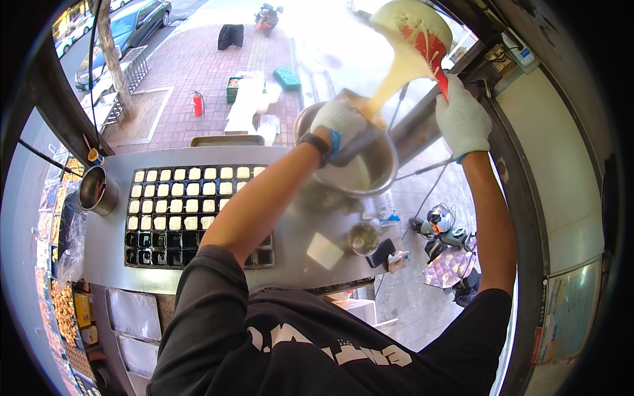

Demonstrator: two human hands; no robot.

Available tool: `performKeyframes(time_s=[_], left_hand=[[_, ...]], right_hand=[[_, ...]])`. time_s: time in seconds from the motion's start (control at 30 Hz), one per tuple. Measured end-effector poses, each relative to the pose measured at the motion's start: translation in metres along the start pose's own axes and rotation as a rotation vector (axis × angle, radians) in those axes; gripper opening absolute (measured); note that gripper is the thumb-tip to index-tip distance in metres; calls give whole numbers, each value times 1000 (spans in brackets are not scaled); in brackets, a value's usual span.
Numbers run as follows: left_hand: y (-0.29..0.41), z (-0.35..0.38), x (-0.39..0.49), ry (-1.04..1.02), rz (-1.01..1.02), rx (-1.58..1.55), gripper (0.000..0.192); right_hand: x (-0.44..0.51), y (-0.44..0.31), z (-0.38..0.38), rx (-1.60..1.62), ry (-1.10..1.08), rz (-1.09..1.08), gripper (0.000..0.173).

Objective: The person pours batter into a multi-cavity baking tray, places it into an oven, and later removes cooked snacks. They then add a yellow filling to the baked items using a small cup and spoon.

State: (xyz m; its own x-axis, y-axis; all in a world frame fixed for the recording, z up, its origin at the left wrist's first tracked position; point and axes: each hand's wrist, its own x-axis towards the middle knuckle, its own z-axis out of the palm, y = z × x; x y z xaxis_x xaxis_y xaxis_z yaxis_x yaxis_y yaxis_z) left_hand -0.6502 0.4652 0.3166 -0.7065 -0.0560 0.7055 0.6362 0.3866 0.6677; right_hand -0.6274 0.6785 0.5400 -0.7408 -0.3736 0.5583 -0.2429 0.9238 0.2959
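My gloved right hand (464, 116) grips a red scoop (430, 49), raised high and thickly coated in pale yellow batter (403, 64). A thick stream of batter runs from it down to a grey metal vessel (354, 143), blurred. My gloved left hand (339, 120) holds that vessel over a large round steel pot (384, 173), which has pale liquid or batter inside. Left of my forearm lies a black mold tray (130, 242) with square cups. Its far rows hold pale batter (176, 205); the two near rows show dark, unfilled cups. My left arm hides part of the tray.
A steel canister (99, 190) stands at the left end of the metal counter (292, 242). Towards the right are a white square (325, 251), a small bowl (363, 238) and a black phone (380, 253). A dark post (515, 198) rises beside my right arm.
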Motion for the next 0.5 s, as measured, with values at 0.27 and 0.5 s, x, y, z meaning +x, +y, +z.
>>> performKeyframes(time_s=[0.27, 0.5], left_hand=[[-11, 1, -5, 100, 300, 186, 15], [-15, -7, 3, -80, -118, 81, 16]], right_hand=[[4, 10, 13, 70, 88, 38, 36], [-73, -31, 106, 1048, -115, 278, 25]])
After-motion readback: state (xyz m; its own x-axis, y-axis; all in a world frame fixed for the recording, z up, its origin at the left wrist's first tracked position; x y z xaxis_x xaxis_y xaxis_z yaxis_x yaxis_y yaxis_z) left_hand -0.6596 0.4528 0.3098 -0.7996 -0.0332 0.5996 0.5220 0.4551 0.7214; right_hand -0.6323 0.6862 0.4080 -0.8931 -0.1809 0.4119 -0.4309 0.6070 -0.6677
